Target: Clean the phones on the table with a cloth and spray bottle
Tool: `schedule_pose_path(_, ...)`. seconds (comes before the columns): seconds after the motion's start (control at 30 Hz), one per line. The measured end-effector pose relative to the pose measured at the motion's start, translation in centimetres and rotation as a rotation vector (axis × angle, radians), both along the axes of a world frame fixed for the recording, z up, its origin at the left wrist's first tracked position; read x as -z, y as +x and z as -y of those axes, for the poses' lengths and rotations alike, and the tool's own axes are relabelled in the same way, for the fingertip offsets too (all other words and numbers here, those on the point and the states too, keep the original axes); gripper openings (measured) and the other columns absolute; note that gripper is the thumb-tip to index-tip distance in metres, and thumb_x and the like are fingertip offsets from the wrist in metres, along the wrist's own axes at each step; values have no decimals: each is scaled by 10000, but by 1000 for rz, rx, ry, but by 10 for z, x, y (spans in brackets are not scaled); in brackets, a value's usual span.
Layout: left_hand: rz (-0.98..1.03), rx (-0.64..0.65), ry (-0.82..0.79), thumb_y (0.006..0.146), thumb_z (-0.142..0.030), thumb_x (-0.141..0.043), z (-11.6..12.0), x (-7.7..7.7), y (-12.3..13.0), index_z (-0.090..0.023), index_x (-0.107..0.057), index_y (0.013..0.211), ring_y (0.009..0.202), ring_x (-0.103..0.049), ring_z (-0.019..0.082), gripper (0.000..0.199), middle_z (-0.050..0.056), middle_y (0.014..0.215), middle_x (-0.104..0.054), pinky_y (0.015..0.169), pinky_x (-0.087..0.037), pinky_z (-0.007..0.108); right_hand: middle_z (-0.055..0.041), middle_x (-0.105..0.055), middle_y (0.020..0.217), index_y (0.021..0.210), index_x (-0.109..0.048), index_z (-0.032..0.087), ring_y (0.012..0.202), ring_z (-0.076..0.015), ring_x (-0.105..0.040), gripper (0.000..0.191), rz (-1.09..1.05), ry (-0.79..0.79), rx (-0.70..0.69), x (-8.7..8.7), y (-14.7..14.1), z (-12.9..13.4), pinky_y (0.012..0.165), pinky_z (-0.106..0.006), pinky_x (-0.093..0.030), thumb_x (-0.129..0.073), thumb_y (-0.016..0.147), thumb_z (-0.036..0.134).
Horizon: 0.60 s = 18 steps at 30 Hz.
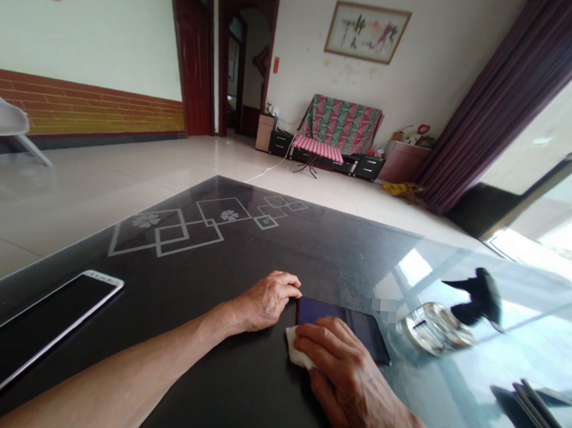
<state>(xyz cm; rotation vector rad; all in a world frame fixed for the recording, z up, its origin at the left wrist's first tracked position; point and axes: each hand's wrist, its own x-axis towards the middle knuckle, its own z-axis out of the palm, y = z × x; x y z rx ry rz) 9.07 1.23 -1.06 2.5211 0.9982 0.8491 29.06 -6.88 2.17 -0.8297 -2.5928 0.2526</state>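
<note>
Brush-written characters on the framed picture point(367, 32) are too small to read. On the glossy black worktop point(264, 257), patterned with grey squares and flowers, lies a dark, flat smartphone point(361, 330). The left hand point(267, 301), half curled, touches its corner; whether it grips, I cannot tell. The right hand point(347, 377), fingers bent, holds a soft white cloth point(300, 352) against its near edge. Beside it stands a clear spray bottle point(436, 327).
</note>
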Motion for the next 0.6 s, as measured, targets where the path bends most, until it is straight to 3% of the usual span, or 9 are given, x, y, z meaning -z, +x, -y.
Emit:
schedule_pose_path(0.27, 12, 4, 20, 834, -17, -469, -1, 2, 0, -150, -722, 945, 1026, -608, 194, 307, 87, 1108, -669, 948, -472, 323, -70, -625, 912, 967, -631, 189, 809, -196, -534, 258, -58, 72, 50, -5, 15, -1, 748, -372, -475, -451, 825, 71)
schedule_pose_path(0.5, 85, -64, 16, 783, 22, -457, -4, 9, 1, -143, -741, 879, 1011, -624, 203, 343, 85, 1085, -685, 922, -490, 311, -92, -590, 1162, 1192, -558, 183, 1013, -220, -535, 407, 78, 109, 12, 1, 13, 2, 902, -374, -473, -453, 819, 60)
schedule_pose_path(0.6, 114, -71, 15, 755, 32, -465, -6, 12, 3, -149, -749, 858, 1002, -634, 208, 352, 82, 1078, -693, 911, -499, 309, -94, -581, 1180, 1221, -539, 178, 1025, -218, -531, 415, 100, 108, 19, 3, 9, -1, 920, -375, -469, -448, 833, 60)
